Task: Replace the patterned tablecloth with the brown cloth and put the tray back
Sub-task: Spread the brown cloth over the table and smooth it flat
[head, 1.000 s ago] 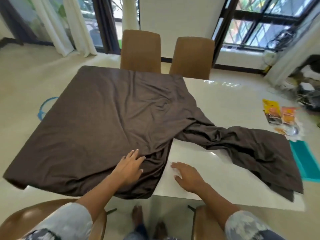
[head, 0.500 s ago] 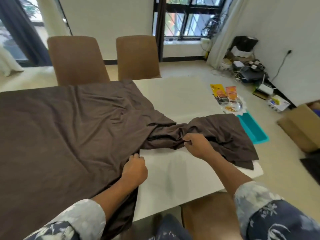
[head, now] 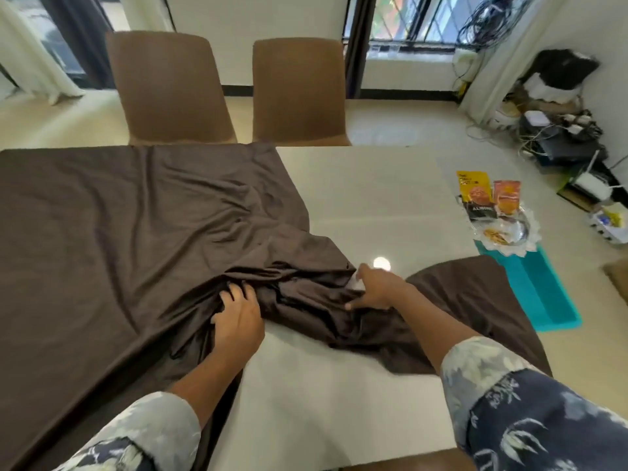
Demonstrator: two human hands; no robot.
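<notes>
Brown cloth [head: 119, 249]: spread flat over the left part of the white table [head: 373, 185], with its left edge cut off by the frame. It is twisted into a rope-like bunch mid-table, and its right end lies loose at the table's right edge.

Left hand [head: 238, 317]: fingers curled into the bunched folds, clutching the cloth; fingertips buried in the fabric.

Right hand [head: 377, 287]: on the twisted part. Thumb and one finger are spread and the other fingers are hidden under the hand; cannot tell whether it grasps or only presses.

Tray [head: 520, 232]: on the floor right of the table, holding snack packets [head: 474, 192]; print too small to read. It rests on a teal object [head: 543, 294] of unclear kind.

Two brown chairs [head: 170, 90] stand at the far side.
</notes>
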